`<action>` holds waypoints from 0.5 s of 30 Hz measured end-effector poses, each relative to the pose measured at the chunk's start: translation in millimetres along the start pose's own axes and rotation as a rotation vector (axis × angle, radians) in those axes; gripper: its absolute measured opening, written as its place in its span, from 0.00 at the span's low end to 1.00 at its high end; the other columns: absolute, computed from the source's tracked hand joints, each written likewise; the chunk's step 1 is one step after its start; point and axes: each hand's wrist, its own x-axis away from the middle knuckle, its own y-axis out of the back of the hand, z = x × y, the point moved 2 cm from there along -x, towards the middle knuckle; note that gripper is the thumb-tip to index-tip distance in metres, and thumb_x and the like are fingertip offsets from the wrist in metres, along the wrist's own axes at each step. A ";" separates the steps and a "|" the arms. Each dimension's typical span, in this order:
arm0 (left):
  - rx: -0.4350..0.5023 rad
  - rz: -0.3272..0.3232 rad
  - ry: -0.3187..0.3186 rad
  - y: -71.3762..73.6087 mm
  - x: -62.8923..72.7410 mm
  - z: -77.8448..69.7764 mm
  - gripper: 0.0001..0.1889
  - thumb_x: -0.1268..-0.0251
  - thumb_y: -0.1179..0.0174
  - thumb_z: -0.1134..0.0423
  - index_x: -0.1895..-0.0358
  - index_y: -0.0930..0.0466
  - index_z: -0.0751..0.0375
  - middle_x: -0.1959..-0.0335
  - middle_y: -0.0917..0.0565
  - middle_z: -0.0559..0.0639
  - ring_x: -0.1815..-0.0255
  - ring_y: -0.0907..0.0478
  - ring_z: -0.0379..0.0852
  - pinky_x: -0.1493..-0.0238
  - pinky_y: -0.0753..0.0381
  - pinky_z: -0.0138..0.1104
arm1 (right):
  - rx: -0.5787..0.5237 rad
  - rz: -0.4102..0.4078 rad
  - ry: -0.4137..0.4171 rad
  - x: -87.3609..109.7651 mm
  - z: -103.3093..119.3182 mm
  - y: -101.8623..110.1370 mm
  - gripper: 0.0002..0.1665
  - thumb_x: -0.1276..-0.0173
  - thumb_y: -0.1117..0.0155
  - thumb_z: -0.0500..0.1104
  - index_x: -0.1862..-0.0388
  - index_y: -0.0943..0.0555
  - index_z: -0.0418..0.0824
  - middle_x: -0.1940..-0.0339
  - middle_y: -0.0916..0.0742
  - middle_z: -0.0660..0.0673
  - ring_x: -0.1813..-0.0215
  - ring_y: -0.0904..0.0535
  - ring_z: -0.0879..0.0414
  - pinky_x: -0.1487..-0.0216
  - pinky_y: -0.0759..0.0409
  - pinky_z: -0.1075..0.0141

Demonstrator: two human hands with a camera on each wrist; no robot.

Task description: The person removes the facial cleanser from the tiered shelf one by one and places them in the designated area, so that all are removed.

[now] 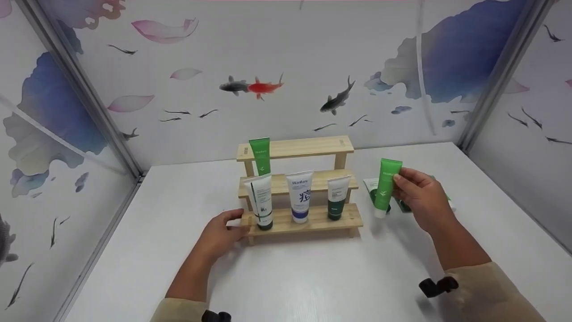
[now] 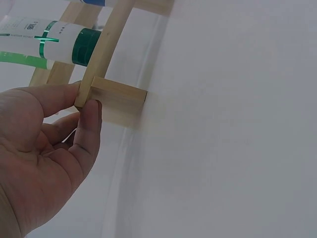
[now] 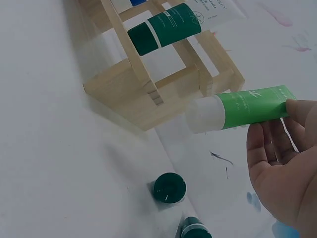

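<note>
In the head view a three-tier wooden rack (image 1: 308,147) stands on the white table. My left hand (image 1: 223,235) pinches the left end of its lowest board (image 2: 105,54) between thumb and fingers. My right hand (image 1: 422,194) holds a green squeeze tube (image 1: 387,185) by its flat end, white cap (image 3: 205,114) downward, in the air right of the rack. On the lowest board stand a white tube with green lines (image 1: 262,201), a white-and-blue tube (image 1: 300,192) and a white-and-dark-green tube (image 1: 338,197). Behind them, another green tube (image 1: 261,154) stands at the left, its base hidden.
Several tubes lie on the table near my right hand, partly covered by it, among them a white-and-green one (image 1: 371,184) and one with a dark green cap (image 1: 404,206). Printed panels (image 1: 286,53) wall the table at the back and both sides.
</note>
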 end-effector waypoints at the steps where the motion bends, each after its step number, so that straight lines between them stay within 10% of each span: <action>1: -0.002 -0.001 0.004 0.2 -0.1 0.3 0.32 0.27 0.31 0.56 0.22 0.26 0.48 0.20 0.26 0.51 0.31 0.20 0.53 0.38 0.14 0.44 | 0.014 0.007 -0.013 -0.6 -2.4 0.1 0.42 0.21 0.35 0.59 0.19 0.32 0.38 0.37 0.18 0.53 0.40 0.16 0.66 0.40 0.16 0.76; 15: -0.001 0.013 -0.004 -0.3 -1.7 1.5 0.32 0.27 0.32 0.57 0.22 0.27 0.47 0.20 0.26 0.50 0.31 0.19 0.52 0.38 0.14 0.45 | 0.077 0.176 -0.158 -9.3 -31.1 6.8 0.34 0.20 0.33 0.51 0.25 0.27 0.34 0.47 0.12 0.53 0.48 0.11 0.59 0.44 0.11 0.66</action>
